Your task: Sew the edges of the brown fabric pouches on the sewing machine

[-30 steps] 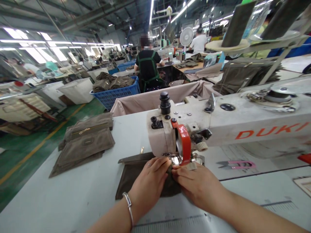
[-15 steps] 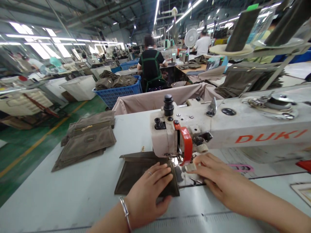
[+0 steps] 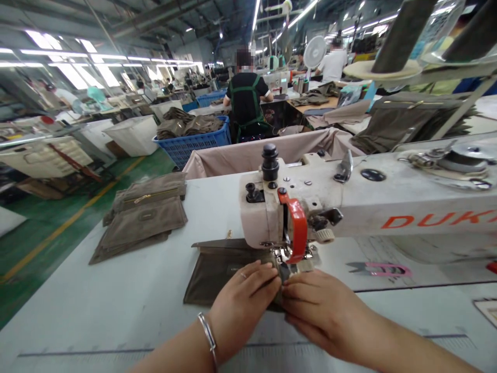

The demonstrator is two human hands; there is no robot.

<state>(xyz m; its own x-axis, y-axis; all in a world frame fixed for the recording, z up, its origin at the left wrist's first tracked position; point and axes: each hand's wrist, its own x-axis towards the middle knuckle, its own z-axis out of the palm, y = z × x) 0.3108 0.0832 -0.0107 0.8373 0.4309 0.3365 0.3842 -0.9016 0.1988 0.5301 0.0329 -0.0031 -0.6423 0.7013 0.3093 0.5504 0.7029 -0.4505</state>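
Note:
A dark olive fabric pouch piece (image 3: 209,274) lies flat on the sewing table, its right edge at the needle area of a white sewing machine (image 3: 264,215). A folded flap runs along its top, with a small gold zipper pull (image 3: 229,234) sticking out beyond it. My left hand (image 3: 244,305) rests palm down on the pouch, fingers stretched towards the presser foot. Close beside it, my right hand (image 3: 322,305) has its fingers bent together at the pouch's right edge, seemingly pinching it; its fingertips are partly hidden. The red guard (image 3: 298,230) stands just above both hands.
Several similar olive pieces (image 3: 143,217) are stacked at the table's left. Pink-handled thread snips (image 3: 382,269) lie right of my right hand. Behind the table are a pink cloth-lined bin (image 3: 229,154), a full blue basket (image 3: 194,145) and a seated person (image 3: 248,96).
My right hand has moved from beside the presser foot down and left to the pouch's right edge. My left hand stays on the pouch. The snips are now fully uncovered.

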